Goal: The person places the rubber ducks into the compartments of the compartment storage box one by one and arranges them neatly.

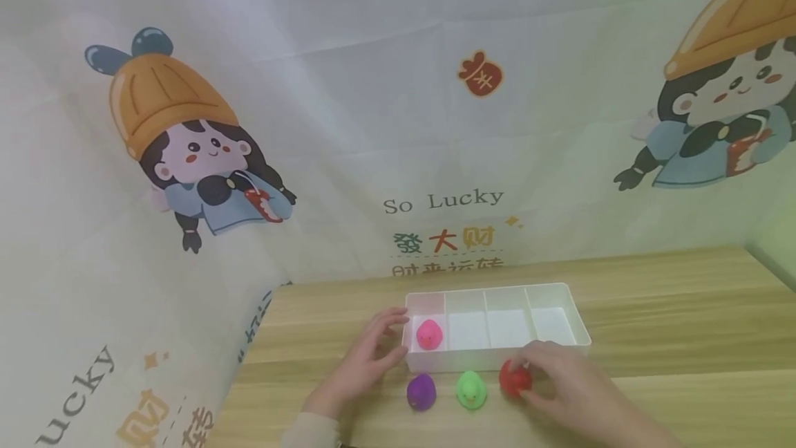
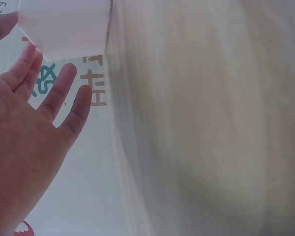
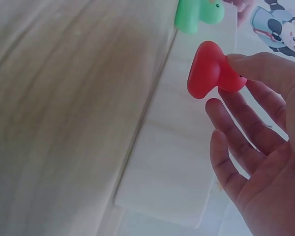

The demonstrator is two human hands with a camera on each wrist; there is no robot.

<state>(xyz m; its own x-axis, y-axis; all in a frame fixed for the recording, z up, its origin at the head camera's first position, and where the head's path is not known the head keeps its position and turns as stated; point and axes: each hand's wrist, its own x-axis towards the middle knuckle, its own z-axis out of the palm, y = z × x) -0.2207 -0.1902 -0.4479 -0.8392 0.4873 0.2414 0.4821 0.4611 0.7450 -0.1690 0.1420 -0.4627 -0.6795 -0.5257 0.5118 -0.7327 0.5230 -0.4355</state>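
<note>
My right hand (image 1: 562,375) pinches a red rubber duck (image 3: 206,71) between thumb and fingers, just in front of the white tray. In the right wrist view the duck's base looks slightly off the table. A green rubber duck (image 1: 471,390) and a purple rubber duck (image 1: 421,393) stand on the table to its left. The white tray (image 1: 497,358) has several compartments in a row; a pink rubber duck (image 1: 429,334) sits in the leftmost one. With fingers spread and fairly straight, my left hand (image 1: 370,358) touches the tray's left end; the left wrist view shows this hand (image 2: 34,118) too.
The wooden table (image 1: 671,337) extends to both sides of the tray. Behind it hangs a pale printed cloth (image 1: 348,123) with cartoon figures and lettering, which also runs down the left side.
</note>
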